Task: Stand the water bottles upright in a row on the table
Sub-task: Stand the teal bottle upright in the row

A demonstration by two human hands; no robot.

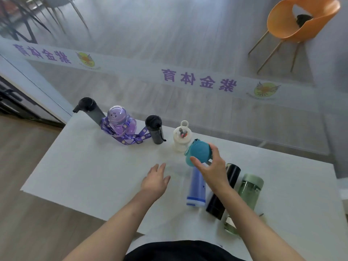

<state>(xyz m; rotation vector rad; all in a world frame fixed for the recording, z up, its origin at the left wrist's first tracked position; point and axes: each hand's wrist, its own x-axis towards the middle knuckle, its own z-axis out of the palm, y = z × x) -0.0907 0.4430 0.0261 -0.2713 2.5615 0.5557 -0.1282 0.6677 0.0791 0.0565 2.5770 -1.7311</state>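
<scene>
The right hand (212,166) grips a teal bottle (198,152) by its lid end, thumb on the near side and fingers curled over the far side; whether the bottle's base touches the white counter (84,166) cannot be told. The left hand (156,178) is open and empty, fingers spread, palm down over bare counter just left of the teal bottle.

Along the far edge four bottles stand upright in a row: a tall grey bottle (90,108) at the left end, a purple bottle (120,119) with a purple lanyard (131,137) draped around it, a dark grey bottle (155,131), and a white bottle (181,136) just beside the teal one.

Below the right hand three bottles lie on their sides, close together: a blue bottle (196,187), a black bottle (224,191) partly hidden under the right forearm, and a green bottle (248,191) to the right.

Beyond the counter, behind a glass wall, stands an orange chair (301,21).
</scene>
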